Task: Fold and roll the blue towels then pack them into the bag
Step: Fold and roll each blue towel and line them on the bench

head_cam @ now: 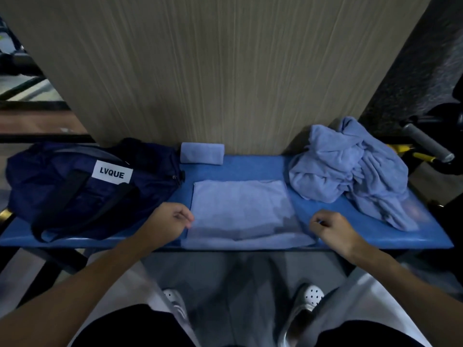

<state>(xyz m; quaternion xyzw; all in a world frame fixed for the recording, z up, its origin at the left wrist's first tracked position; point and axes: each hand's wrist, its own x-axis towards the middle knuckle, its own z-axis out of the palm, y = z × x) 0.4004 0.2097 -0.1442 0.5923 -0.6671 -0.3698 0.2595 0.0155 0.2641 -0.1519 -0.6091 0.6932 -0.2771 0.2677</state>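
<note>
A light blue towel (241,209) lies folded flat in the middle of the blue bench (250,169), its near edge at the bench front. My left hand (170,221) pinches the towel's near left edge with curled fingers. My right hand (330,229) has curled fingers at the towel's near right corner. A rolled blue towel (202,152) lies at the back against the wall. A heap of loose blue towels (350,169) sits on the right. The dark navy bag (75,184) with a white label lies on the left.
A wood-grain wall panel (213,71) rises right behind the bench. A grey-gripped handle with yellow parts (426,146) sticks out at the far right. My feet in white perforated shoes (308,299) stand on the floor below the bench.
</note>
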